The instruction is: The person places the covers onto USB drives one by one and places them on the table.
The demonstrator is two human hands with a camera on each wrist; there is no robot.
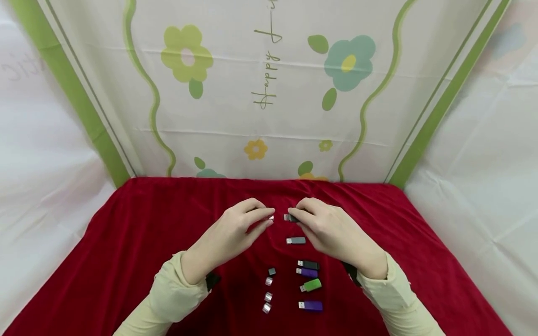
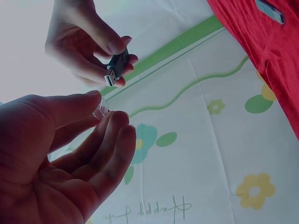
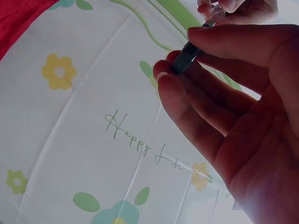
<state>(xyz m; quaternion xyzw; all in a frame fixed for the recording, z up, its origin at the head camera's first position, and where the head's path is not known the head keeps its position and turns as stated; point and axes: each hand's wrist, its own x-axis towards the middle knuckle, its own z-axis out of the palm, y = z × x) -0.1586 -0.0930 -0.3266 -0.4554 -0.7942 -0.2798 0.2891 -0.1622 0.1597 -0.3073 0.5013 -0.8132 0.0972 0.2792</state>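
Our left fingers point(image 2: 114, 154) narrowly pinch a clear cap point(image 2: 101, 110). Our right fingers point(image 3: 175, 95) grip a dark USB stick point(image 2: 119, 64).

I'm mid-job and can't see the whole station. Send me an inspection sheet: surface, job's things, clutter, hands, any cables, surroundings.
Surface: red cloth, with folds.
Job's things, held: dark USB stick, metal plug bare; clear cap; apart in the head view.
Job's things, lying loose: gray stick, black stick, purple stick, green stick, second purple stick; gray cap, three clear caps.
Clutter: nothing seen beyond these sticks and caps.
Hands: left hand pinches the clear cap; right hand holds the dark stick.
Cables: nothing seen.
Surroundings: white backdrop printed with flowers, vines and lettering.
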